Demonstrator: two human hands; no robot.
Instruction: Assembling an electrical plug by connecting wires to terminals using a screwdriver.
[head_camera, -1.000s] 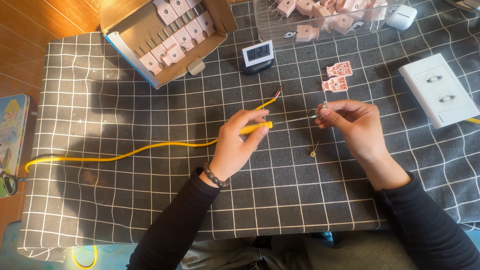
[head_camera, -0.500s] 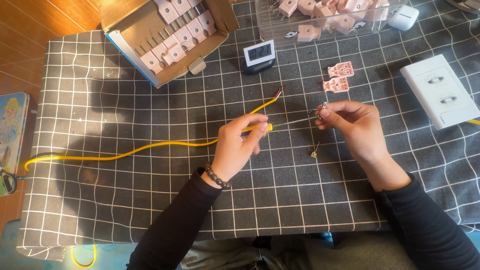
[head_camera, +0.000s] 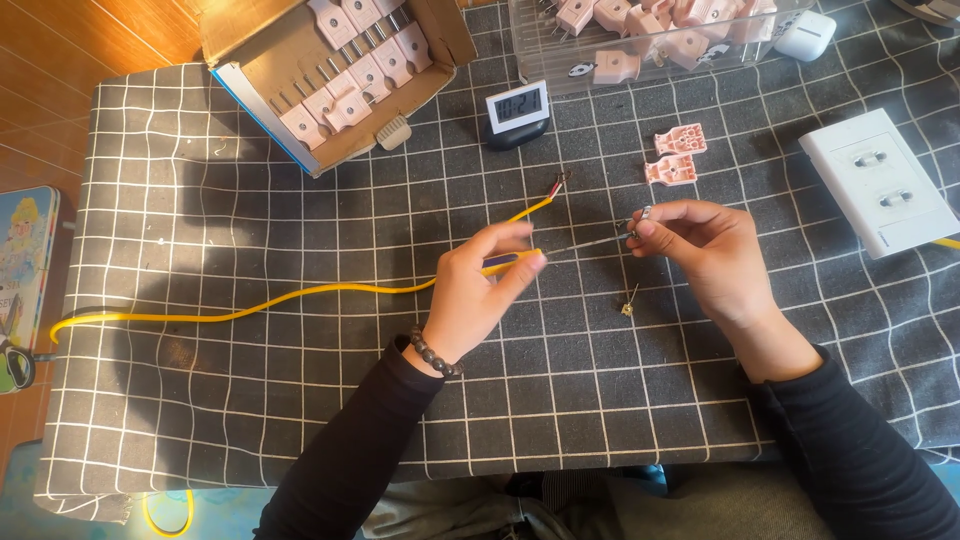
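My left hand (head_camera: 478, 295) grips a small screwdriver (head_camera: 512, 262) with a yellow and blue handle. Its thin shaft points right to a small metal plug part (head_camera: 641, 215) pinched in the fingertips of my right hand (head_camera: 705, 255). A yellow cable (head_camera: 250, 308) runs from the table's left edge, passes under my left hand and ends in stripped wires (head_camera: 560, 184) just above the screwdriver. A small brass piece (head_camera: 628, 306) lies on the cloth below my right hand. Two pink plug shell halves (head_camera: 675, 155) lie above my right hand.
An open cardboard box (head_camera: 260, 60) of pink plugs sits at the back left, with a clear bin (head_camera: 650, 62) of more plugs at the back. A small digital clock (head_camera: 517, 106), a white socket block (head_camera: 880, 185) and a picture tin (head_camera: 25, 260) stand around the checked cloth (head_camera: 300, 420).
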